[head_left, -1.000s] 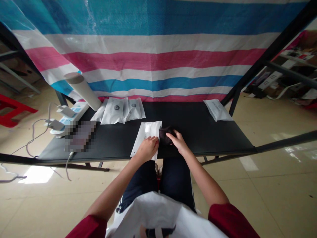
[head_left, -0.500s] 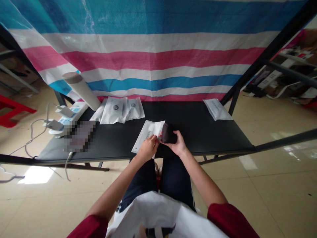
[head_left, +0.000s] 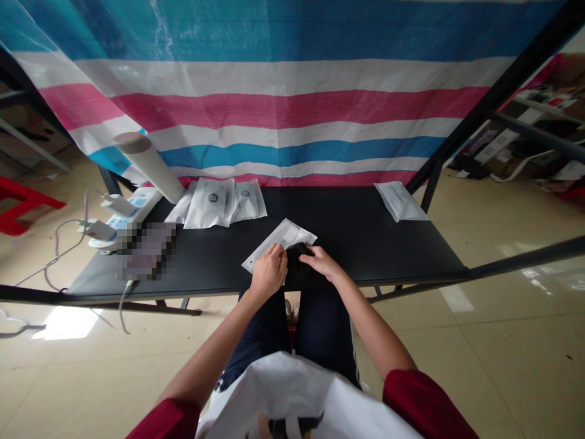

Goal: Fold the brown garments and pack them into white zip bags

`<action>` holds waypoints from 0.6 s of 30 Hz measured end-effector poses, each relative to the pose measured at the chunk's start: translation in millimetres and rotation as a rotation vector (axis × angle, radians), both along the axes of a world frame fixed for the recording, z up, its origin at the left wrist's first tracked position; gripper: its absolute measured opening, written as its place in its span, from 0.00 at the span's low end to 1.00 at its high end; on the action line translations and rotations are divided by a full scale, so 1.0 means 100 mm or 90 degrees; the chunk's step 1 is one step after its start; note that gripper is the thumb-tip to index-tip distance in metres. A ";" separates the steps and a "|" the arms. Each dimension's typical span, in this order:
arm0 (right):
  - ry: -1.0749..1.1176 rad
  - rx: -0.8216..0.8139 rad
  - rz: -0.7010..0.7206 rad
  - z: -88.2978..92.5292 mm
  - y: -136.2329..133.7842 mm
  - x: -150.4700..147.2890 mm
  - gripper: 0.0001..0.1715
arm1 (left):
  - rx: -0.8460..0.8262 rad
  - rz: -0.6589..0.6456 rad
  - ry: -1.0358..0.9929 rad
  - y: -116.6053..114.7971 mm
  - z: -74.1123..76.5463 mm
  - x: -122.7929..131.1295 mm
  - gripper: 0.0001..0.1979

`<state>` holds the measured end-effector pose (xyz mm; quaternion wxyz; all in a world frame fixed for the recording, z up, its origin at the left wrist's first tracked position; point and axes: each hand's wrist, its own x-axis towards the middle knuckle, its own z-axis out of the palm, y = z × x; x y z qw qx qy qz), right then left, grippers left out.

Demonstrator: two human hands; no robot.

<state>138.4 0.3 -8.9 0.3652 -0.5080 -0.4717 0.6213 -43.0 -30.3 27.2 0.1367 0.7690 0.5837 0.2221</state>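
Observation:
My left hand [head_left: 269, 268] is closed at the near edge of a flat white plastic bag [head_left: 286, 235] with dark print, its fingertips pinched together. My right hand [head_left: 322, 265] grips a small dark, soft-looking item [head_left: 299, 257] by its right side; its kind I cannot make out. The dark item is at the near right edge of the bag, between both hands. Whether part of it sits inside the bag is hidden by my fingers.
Several filled white bags [head_left: 210, 204] lie at the back left of the black table [head_left: 356, 231], beside a pale cylinder [head_left: 150, 167]. A power strip [head_left: 146, 204] with plugs and a blurred phone-like object [head_left: 148, 250] are further left. Another white bag [head_left: 400, 201] lies back right.
The dark item has come down and left, lower between my hands, and looks flatter. The white bag has turned clockwise, its far end swinging right. My right hand now reaches over the item.

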 end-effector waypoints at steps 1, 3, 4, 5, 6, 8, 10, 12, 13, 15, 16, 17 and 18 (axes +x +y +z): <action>-0.015 0.007 -0.009 0.00 0.01 -0.02 0.12 | -0.005 -0.003 0.014 -0.01 0.01 0.00 0.13; -0.020 -0.012 -0.055 0.01 0.01 -0.06 0.13 | -0.020 -0.015 0.039 -0.02 0.04 0.02 0.12; -0.010 -0.033 -0.090 0.01 0.01 -0.09 0.14 | -0.031 -0.024 0.048 -0.03 0.05 0.03 0.12; 0.006 -0.054 -0.125 0.02 0.00 -0.12 0.16 | -0.043 -0.034 0.056 -0.05 0.06 0.05 0.12; 0.023 -0.069 -0.155 0.02 0.00 -0.14 0.18 | -0.054 -0.046 0.061 -0.06 0.07 0.07 0.12; 0.044 -0.068 -0.198 0.03 -0.01 -0.18 0.20 | -0.070 -0.066 0.071 -0.10 0.08 0.11 0.12; 0.043 -0.049 -0.222 0.02 -0.01 -0.20 0.23 | -0.082 -0.076 0.078 -0.13 0.07 0.16 0.11; 0.036 -0.034 -0.237 0.01 -0.01 -0.21 0.24 | -0.088 -0.081 0.077 -0.15 0.06 0.20 0.10; 0.033 -0.032 -0.237 0.01 -0.01 -0.21 0.25 | -0.088 -0.085 0.074 -0.16 0.06 0.21 0.10; 0.032 -0.043 -0.225 0.00 -0.01 -0.20 0.25 | -0.080 -0.093 0.066 -0.15 0.07 0.22 0.10; 0.037 -0.055 -0.211 0.01 -0.01 -0.19 0.24 | -0.073 -0.093 0.064 -0.14 0.07 0.22 0.10; 0.045 -0.068 -0.192 0.01 -0.01 -0.18 0.23 | -0.067 -0.090 0.065 -0.13 0.08 0.21 0.10; 0.054 -0.078 -0.172 0.02 -0.01 -0.16 0.22 | -0.062 -0.082 0.069 -0.12 0.09 0.20 0.10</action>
